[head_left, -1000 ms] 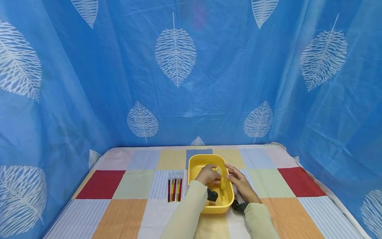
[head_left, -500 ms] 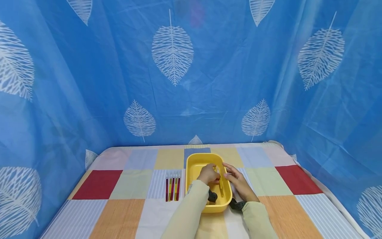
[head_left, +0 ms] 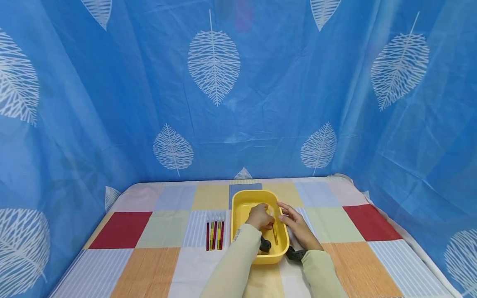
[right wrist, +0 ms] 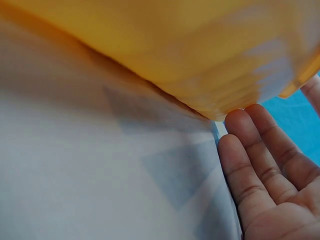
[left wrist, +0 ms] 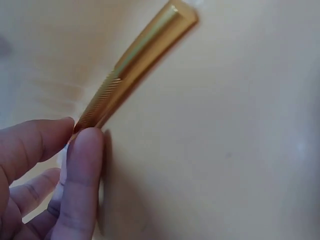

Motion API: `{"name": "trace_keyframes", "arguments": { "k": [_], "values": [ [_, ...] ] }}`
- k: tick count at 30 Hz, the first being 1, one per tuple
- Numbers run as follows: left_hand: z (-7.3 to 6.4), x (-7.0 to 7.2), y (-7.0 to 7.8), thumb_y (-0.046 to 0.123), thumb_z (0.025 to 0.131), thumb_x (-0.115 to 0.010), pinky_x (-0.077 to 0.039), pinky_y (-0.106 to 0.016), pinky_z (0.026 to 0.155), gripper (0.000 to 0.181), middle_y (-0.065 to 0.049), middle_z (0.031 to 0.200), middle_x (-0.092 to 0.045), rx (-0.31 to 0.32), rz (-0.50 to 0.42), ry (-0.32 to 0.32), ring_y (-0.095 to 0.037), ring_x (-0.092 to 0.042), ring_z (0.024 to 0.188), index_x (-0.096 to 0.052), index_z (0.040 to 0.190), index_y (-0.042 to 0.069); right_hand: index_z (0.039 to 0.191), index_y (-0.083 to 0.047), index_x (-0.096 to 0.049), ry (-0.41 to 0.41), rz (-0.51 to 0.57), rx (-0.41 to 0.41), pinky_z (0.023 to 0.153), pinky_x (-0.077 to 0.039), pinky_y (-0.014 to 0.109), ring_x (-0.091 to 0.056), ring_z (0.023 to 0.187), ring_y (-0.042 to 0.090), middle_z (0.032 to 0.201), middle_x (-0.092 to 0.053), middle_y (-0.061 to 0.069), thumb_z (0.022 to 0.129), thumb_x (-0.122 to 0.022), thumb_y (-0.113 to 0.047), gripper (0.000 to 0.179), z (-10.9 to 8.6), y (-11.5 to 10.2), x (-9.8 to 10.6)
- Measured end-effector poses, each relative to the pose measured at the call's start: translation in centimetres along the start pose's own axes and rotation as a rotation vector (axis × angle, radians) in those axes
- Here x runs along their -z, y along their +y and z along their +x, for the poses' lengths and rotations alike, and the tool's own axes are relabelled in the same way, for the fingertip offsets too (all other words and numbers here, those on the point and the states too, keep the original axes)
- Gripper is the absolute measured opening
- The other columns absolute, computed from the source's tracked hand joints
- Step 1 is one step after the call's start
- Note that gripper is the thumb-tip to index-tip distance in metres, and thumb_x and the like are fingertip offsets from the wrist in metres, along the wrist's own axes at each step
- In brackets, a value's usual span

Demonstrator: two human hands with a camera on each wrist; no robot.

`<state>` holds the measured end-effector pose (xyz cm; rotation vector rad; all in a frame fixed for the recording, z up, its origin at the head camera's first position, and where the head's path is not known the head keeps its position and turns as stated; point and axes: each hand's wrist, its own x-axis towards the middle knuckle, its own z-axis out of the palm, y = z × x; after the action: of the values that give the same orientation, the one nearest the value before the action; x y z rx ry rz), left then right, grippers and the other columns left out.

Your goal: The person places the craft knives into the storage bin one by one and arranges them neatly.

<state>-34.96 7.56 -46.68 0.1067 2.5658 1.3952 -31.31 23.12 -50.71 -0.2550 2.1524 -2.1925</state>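
Observation:
Inside a yellow tray, my left hand pinches a slim gold pen-shaped tool between thumb and finger. The left wrist view shows the tool's ribbed section just beyond the fingertips; its pale end is mostly hidden by the fingers. Below it lies the tray's smooth floor. My right hand rests along the tray's right side, fingers extended. In the right wrist view, the fingertips touch the lower part of the tray's outer wall.
Left of the tray, several slim red and gold pen-shaped tools with clear ends lie in a parallel row. A patchwork cloth covers the table. Blue curtain with white leaf prints hangs behind and at both sides.
The whole head view has shifted slightly. Both hands keep their places at the tray, and the left still holds the gold tool.

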Motion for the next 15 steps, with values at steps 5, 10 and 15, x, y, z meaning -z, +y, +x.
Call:
{"name": "trace_keyframes", "arguments": {
  "k": [5,10,15],
  "values": [
    [-0.2,0.4,0.0,0.004,0.086,-0.073,-0.049,-0.022,0.047,0.062,-0.008,0.074,-0.063,-0.013,0.002,0.012,-0.012,-0.056,0.045,-0.050,0.143,0.001,0.152,-0.010,-0.040,0.001,-0.003,0.000,0.097,-0.053,0.039,-0.052,0.123,0.037,0.140,-0.041,0.025,0.101,-0.055,-0.013,0.053,0.0,0.0,-0.2],
    [-0.8,1.0,0.8,0.012,0.090,-0.073,-0.052,-0.025,0.053,0.058,-0.010,0.072,-0.063,-0.048,0.008,0.018,-0.018,-0.060,0.053,-0.051,0.143,0.004,0.152,-0.009,-0.041,0.001,-0.005,0.025,0.094,-0.054,0.036,-0.054,0.120,0.036,0.139,-0.042,0.026,0.101,-0.057,-0.014,0.053,0.0,0.0,-0.2],
    [-1.7,1.9,1.9,0.013,0.091,-0.073,-0.059,-0.031,0.064,0.055,-0.013,0.095,-0.069,-0.051,-0.036,-0.022,-0.024,-0.068,0.067,-0.053,0.142,0.006,0.152,-0.009,-0.039,-0.014,0.001,0.036,0.094,-0.054,0.036,-0.054,0.121,0.036,0.139,-0.041,0.025,0.101,-0.058,-0.017,0.055,0.0,0.1,0.2]
  ]
}}
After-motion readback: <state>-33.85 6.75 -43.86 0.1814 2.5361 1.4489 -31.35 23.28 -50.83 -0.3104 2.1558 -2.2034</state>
